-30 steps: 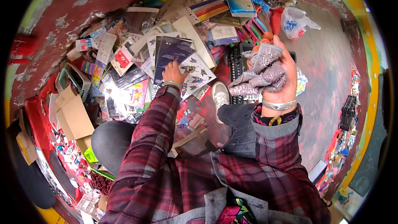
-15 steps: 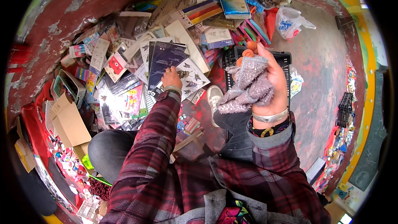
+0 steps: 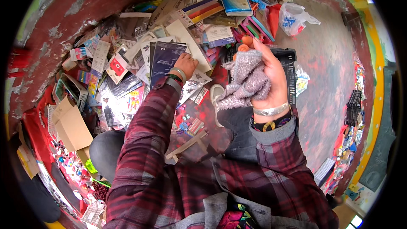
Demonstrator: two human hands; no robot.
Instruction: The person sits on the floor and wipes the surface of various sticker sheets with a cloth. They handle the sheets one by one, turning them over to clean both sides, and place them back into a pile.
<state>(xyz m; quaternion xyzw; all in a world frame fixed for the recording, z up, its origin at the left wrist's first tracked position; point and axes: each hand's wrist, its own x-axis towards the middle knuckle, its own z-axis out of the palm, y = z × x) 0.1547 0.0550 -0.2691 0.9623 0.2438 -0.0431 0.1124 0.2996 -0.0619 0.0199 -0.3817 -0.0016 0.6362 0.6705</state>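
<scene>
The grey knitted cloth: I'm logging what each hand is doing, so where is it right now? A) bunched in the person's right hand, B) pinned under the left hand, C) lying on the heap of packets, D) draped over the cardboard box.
A: the grey knitted cloth is bunched in the raised right hand, while the left hand rests on a dark flat packet in the heap.

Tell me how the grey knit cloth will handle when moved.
Likely floppy: the grey knit cloth sags in folds from the right hand. Probably light, since that one hand holds it aloft. Its fuzzy surface suggests it won't slip.
</scene>
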